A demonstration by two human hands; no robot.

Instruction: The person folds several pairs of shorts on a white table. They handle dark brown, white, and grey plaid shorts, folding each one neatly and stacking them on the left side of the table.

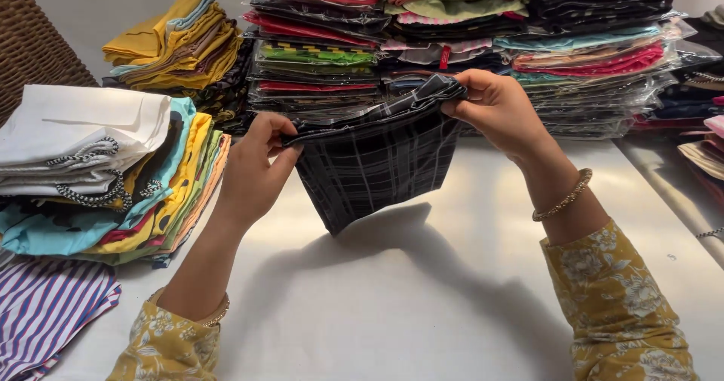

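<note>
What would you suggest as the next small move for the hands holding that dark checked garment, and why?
Probably lower it flat onto the table: the left hand and right hand pinch the dark checked garment by its top corners, and it hangs clear above the bare surface.

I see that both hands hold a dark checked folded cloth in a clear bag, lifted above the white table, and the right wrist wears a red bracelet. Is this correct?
Not quite: the bracelet on the right wrist is gold-coloured, not red. The rest holds in the head view: the left hand and the right hand hold the dark checked folded cloth in its clear bag, lifted above the white table.
</note>
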